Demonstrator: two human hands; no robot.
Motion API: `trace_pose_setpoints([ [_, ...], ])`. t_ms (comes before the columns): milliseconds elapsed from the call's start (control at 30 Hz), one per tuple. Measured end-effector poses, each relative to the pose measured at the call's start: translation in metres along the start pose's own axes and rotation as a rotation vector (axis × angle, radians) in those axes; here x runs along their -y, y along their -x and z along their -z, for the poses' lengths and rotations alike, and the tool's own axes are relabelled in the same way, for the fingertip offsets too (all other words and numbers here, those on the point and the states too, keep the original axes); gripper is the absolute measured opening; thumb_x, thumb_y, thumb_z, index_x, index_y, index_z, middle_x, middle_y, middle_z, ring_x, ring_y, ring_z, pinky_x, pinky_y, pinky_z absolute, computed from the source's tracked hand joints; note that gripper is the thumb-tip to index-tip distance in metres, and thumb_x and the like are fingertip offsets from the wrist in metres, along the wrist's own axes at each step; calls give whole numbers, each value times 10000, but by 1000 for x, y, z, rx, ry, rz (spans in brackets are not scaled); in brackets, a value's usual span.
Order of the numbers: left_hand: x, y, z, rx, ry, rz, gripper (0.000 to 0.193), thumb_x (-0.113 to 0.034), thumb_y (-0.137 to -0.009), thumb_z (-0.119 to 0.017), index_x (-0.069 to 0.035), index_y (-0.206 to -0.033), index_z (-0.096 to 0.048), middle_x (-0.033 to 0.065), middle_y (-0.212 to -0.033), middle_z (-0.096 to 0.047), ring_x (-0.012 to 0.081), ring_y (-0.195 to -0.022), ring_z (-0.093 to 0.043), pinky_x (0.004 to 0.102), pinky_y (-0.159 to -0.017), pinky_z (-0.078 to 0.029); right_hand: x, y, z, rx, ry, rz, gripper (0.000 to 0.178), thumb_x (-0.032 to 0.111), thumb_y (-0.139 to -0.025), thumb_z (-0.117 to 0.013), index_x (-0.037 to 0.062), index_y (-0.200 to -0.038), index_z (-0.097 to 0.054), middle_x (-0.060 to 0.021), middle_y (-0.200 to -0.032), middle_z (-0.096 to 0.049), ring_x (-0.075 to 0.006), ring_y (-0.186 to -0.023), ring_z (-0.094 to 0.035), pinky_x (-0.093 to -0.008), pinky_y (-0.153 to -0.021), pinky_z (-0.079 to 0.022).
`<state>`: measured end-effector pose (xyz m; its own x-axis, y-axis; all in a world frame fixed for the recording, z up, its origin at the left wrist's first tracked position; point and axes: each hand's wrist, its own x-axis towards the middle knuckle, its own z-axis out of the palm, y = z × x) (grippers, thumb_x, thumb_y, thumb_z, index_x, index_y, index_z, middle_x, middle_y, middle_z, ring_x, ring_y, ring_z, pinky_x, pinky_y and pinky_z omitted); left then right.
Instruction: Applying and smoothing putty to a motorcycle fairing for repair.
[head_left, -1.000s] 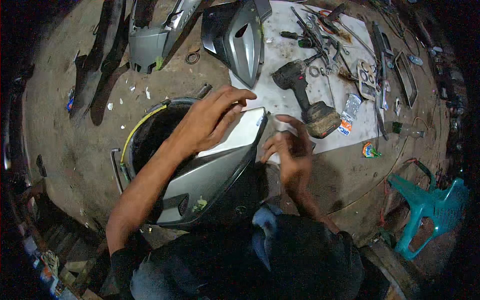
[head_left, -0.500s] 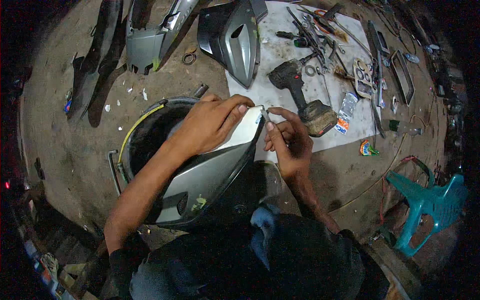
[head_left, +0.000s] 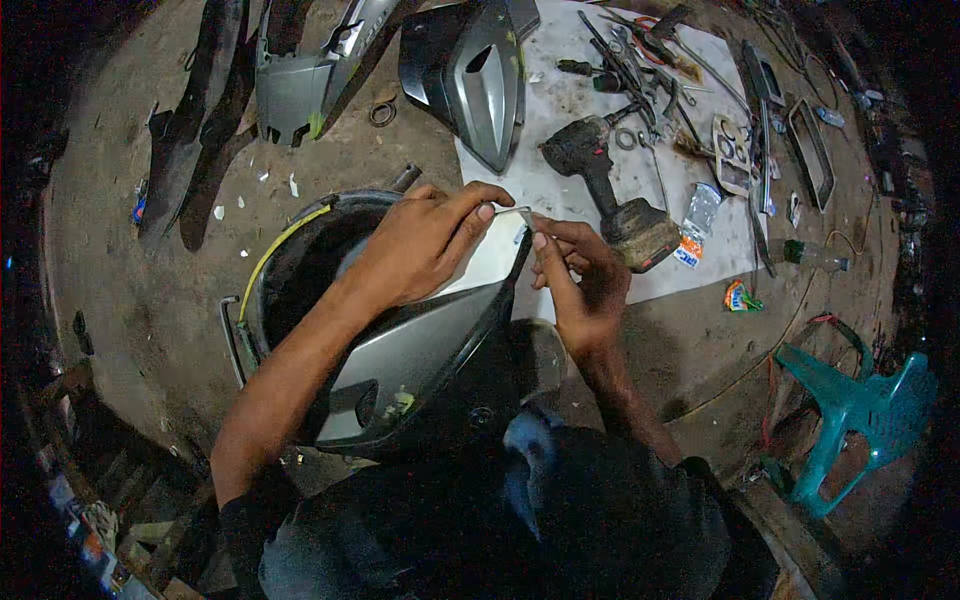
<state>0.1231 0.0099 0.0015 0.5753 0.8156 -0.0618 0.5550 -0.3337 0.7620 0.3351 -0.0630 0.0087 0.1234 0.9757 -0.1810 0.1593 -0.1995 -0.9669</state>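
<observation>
A grey and black motorcycle body panel point(head_left: 400, 365) lies across the black rim of a tub-like container point(head_left: 290, 290) in front of me. Its narrow far end is covered by a smooth white sheet point(head_left: 487, 255). My left hand point(head_left: 425, 235) wraps over the panel's far edge, thumb and forefinger pressing near the tip of the white part. At that tip my right hand point(head_left: 580, 275) pinches a thin, pale strip of the sheet's edge point(head_left: 526, 222) between thumb and forefinger. Its other fingers are curled, and the strip is partly hidden by them.
Beyond my right hand, a black cordless impact wrench point(head_left: 610, 195) lies on a stained white sheet with several tools point(head_left: 640, 80). Other grey fairings point(head_left: 490, 85) lie at the far side. A teal plastic part point(head_left: 850, 420) is at right. A metal bar point(head_left: 232, 340) stands by the tub.
My right fingers have closed a little more tightly at the panel's tip. My left hand and the panel keep their place; the whole view has shifted slightly.
</observation>
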Motion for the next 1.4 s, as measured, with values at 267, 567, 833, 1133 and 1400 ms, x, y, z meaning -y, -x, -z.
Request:
trace_pose_setpoints([
  [267,-3,-4,2,45,20,55,330,-286,-1120,-431,-126,-1307,-652,204,-1119,-713,444,-953,-628,509,-917,-476,10,2,0,18,25,-39,150,74,-1026,-681,10,-1153,-729,-45,-869,-693,-76,-713,-626,-263,-649,-531],
  [567,-3,-4,1,33,-6,65,315,-276,-1118,-447,-140,-1321,-646,201,-1138,-712,451,-949,-616,529,-900,-492,0,9,4,20,60,-28,141,110,-1009,-716,86,-1139,-765,2,-788,-700,-54,-645,-598,-244,-607,-502],
  [833,0,-2,-2,-1,-2,31,314,-275,-1125,-436,-146,-1325,-641,196,-1040,-722,444,-908,-639,523,-941,-473,9,12,10,115,139,-89,184,78,-998,-710,80,-1173,-767,-7,-790,-687,-63,-677,-609,-261,-630,-510],
  [1133,-7,-5,5,28,38,55,332,-281,-1129,-423,-136,-1342,-632,204,-1028,-712,427,-970,-643,523,-936,-474,-2,23,7,182,92,-51,219,63,-998,-694,76,-1209,-751,-59,-850,-732,-115,-727,-682,-295,-684,-546],
  [1400,3,-1,0,-56,102,-37,324,-258,-1114,-472,-72,-1327,-631,202,-1131,-676,400,-1081,-637,487,-985,-486,-4,-7,39,1,125,184,203,137,-1092,-561,18,-1229,-651,-88,-913,-762,-134,-758,-714,-288,-696,-567],
])
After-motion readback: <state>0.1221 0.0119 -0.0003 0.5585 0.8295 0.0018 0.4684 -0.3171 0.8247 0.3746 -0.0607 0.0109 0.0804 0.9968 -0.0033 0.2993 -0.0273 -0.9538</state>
